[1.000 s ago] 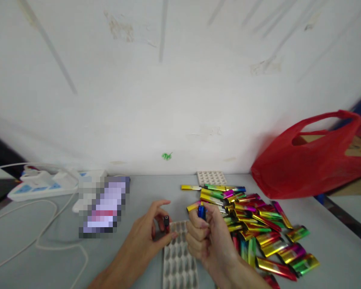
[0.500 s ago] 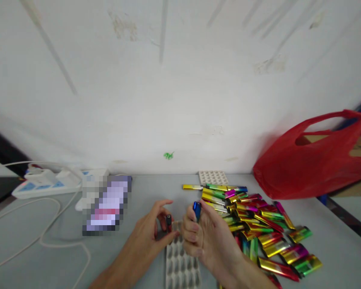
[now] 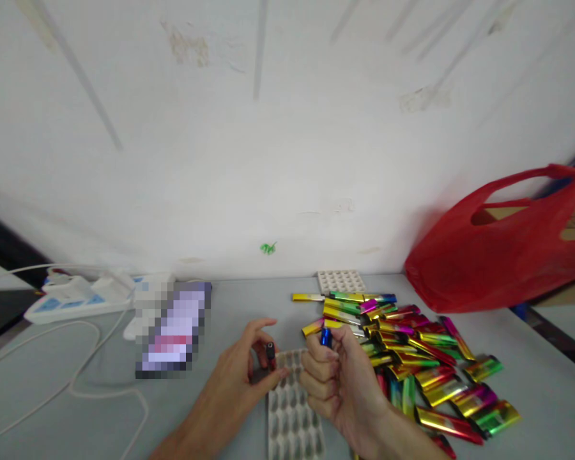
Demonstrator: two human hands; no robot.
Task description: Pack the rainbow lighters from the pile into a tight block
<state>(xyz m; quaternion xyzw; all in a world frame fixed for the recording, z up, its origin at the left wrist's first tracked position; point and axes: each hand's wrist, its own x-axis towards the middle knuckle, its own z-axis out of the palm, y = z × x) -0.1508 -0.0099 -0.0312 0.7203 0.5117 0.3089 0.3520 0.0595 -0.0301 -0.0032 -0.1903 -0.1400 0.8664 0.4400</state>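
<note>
Between the thumb and fingers of my left hand (image 3: 242, 367) is a small dark-topped lighter (image 3: 271, 352) with a red body, held upright over the tray's left edge. My right hand (image 3: 338, 383) is curled round a blue metallic lighter (image 3: 326, 337), with only its upper end showing above the fingers. Below and between the hands lies a pale tray (image 3: 294, 421) with rows of hollows, its right part partly covered by my right hand. A heap of shiny multicoloured lighters (image 3: 438, 390) spreads on the table right of my right hand.
A second pale tray (image 3: 340, 281) lies by the wall. A red plastic bag (image 3: 489, 255) stands at the right. On the left are a phone (image 3: 177, 329), a power strip (image 3: 71, 308) with plugs, and loose white cables (image 3: 96, 393).
My right hand has moved slightly right and down with the blue lighter, away from my left hand. A yellow and pink lighter beside it now shows. My left hand keeps its hold.
</note>
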